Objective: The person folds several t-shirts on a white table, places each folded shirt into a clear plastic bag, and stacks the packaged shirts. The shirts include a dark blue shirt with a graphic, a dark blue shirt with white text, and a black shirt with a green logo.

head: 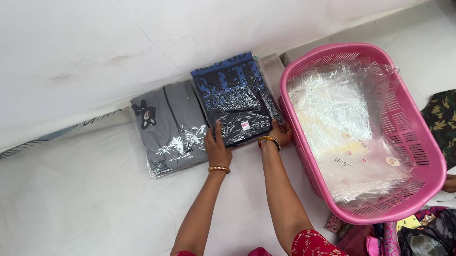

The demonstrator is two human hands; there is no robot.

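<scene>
Clear plastic wraps a dark blue-and-black folded garment (pixel 237 103) lying on the white cloth surface (pixel 74 219) at the frame's centre. Both hands press its near edge: the left hand (pixel 216 147) lies flat with fingers spread on the lower left corner, the right hand (pixel 281 134) cups the lower right corner. Just beside it on the left lies a grey packaged garment (pixel 172 127), their edges touching. At centre right stands a pink basket (pixel 427 146) holding clear plastic bags (pixel 346 130).
</scene>
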